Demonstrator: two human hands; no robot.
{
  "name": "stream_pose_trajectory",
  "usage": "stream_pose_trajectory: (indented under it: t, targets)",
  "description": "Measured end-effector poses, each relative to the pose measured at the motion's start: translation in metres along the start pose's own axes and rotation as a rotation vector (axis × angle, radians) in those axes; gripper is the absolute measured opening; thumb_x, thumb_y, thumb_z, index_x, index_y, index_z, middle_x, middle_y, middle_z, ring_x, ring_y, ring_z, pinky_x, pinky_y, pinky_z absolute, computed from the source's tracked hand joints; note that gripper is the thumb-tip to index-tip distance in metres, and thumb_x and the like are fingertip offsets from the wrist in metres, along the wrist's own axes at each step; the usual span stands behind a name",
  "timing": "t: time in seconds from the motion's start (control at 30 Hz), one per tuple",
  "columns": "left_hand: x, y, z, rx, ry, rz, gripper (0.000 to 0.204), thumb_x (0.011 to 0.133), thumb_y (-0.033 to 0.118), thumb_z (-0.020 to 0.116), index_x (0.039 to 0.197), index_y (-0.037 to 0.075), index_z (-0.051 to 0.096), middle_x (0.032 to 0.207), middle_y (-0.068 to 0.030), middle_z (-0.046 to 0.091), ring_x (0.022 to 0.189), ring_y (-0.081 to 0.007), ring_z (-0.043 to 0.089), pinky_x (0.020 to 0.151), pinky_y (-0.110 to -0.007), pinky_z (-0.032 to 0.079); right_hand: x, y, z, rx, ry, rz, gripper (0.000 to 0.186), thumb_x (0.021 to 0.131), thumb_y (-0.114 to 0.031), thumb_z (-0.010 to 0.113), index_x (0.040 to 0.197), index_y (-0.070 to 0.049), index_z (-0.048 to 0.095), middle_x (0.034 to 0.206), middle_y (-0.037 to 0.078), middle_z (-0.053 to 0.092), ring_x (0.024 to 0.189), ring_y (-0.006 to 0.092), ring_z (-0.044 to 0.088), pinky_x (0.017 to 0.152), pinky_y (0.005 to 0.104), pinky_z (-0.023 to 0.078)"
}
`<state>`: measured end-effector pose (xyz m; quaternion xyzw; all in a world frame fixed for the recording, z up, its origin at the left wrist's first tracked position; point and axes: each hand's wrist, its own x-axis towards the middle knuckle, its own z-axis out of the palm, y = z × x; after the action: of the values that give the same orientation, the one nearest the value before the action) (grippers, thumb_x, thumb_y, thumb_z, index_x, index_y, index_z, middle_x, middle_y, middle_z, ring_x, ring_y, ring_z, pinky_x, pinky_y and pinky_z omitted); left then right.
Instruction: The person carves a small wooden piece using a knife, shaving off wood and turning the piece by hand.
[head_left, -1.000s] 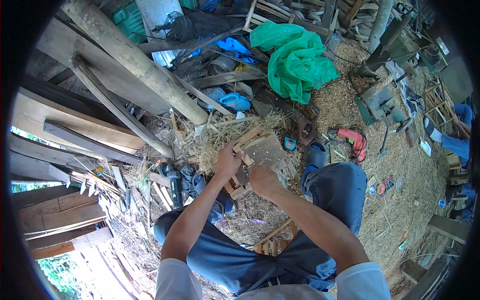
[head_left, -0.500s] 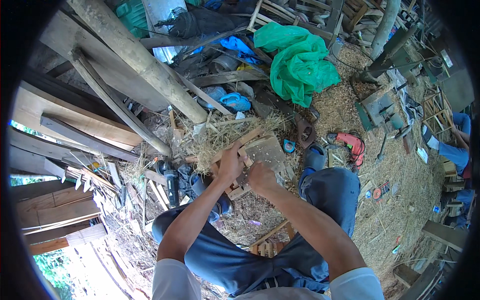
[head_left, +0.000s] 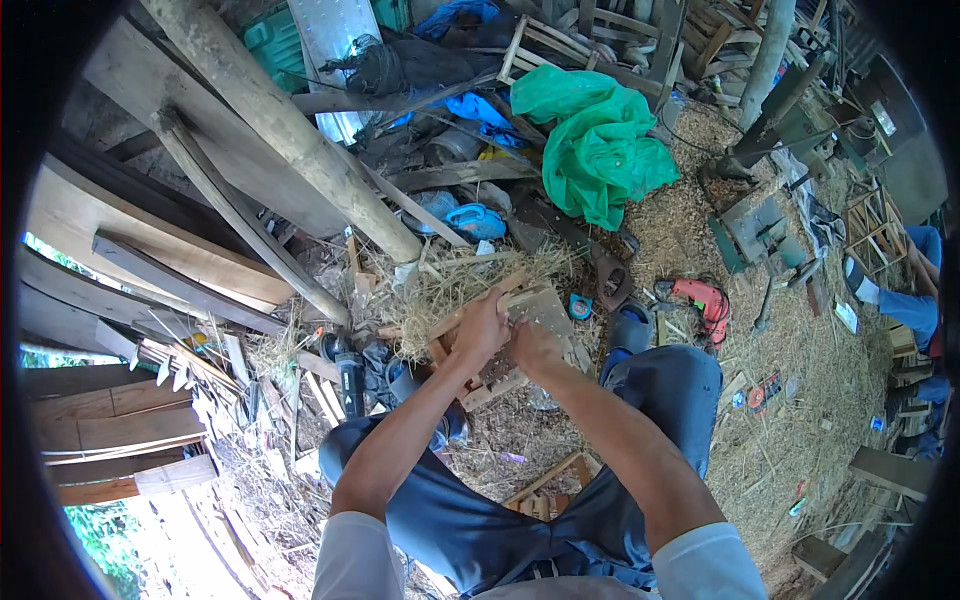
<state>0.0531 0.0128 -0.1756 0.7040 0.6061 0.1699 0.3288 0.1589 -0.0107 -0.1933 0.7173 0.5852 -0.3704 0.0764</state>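
Observation:
My left hand (head_left: 484, 330) is closed round a narrow wooden strip (head_left: 514, 284) whose end sticks out past my fingers. The strip lies over a low wooden block (head_left: 546, 306) on the ground between my feet. Close beside it my right hand (head_left: 535, 346) is curled into a fist above the block. What my right fingers grip is hidden under the hand. Wood chips are scattered on the block. A blue tape measure (head_left: 580, 306) lies just right of the block.
A handsaw (head_left: 610, 280) and a red power drill (head_left: 706, 308) lie to the right. On the left are a black angle grinder (head_left: 350, 380) and leaning planks (head_left: 180, 285). A green plastic sheet (head_left: 605, 150) is heaped ahead. Another person's leg (head_left: 910, 310) shows at far right.
Both hands have shifted slightly to the right in the picture, staying over the block. The view itself has moved a little. My left hand still holds the strip.

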Motion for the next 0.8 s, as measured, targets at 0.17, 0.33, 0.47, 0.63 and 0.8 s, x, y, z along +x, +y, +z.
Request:
stream_pose_trajectory:
  t: [0.17,0.33,0.47,0.63,0.8]
  targets:
    - [0.011,0.014,0.009,0.104,0.018,-0.003,0.030,0.073,0.000,0.060,0.103,-0.001,0.054,0.078,-0.0253,0.060,0.078,-0.0427,0.059,0.066,-0.048,0.043,0.012,0.030,0.020,-0.179,0.110,-0.143,0.028,0.091,-0.019,0.042,0.102,-0.003,0.063,0.097,0.014,0.066,0.087,0.0286,0.066,0.071,0.0383,0.054]
    - [0.007,-0.032,0.007,0.015,0.007,0.031,0.034,0.076,0.005,0.065,0.108,-0.001,0.054,0.079,-0.0238,0.061,0.075,-0.0388,0.061,0.065,-0.044,0.046,0.008,0.029,-0.006,-0.171,-0.023,-0.234,0.028,0.089,-0.017,0.044,0.104,0.000,0.060,0.099,0.016,0.065,0.090,0.0289,0.065,0.072,0.0397,0.054]
    - [-0.001,-0.065,0.009,-0.117,0.067,-0.001,0.036,0.079,0.005,0.065,0.111,-0.002,0.051,0.077,-0.0183,0.064,0.073,-0.0264,0.066,0.058,-0.035,0.050,0.002,0.018,0.000,-0.199,-0.059,-0.312,0.029,0.085,-0.015,0.046,0.103,0.005,0.059,0.102,0.022,0.062,0.092,0.0329,0.064,0.075,0.0409,0.053]
    - [-0.011,-0.071,0.008,-0.031,0.120,0.027,0.036,0.080,0.006,0.065,0.111,-0.002,0.048,0.078,-0.0143,0.066,0.071,-0.0181,0.067,0.057,-0.029,0.052,-0.014,0.023,0.013,-0.377,0.113,-0.574,0.027,0.088,-0.011,0.041,0.096,0.009,0.057,0.095,0.030,0.060,0.084,0.0386,0.064,0.068,0.0443,0.053]
    - [-0.015,-0.022,-0.013,-0.013,0.035,-0.068,0.029,0.081,0.008,0.065,0.103,-0.001,0.048,0.078,-0.0149,0.066,0.067,-0.0196,0.067,0.056,-0.030,0.050,-0.016,0.008,-0.009,0.331,0.166,-0.160,0.026,0.085,-0.018,0.050,0.090,0.005,0.060,0.084,0.027,0.062,0.077,0.0408,0.062,0.068,0.0444,0.050]
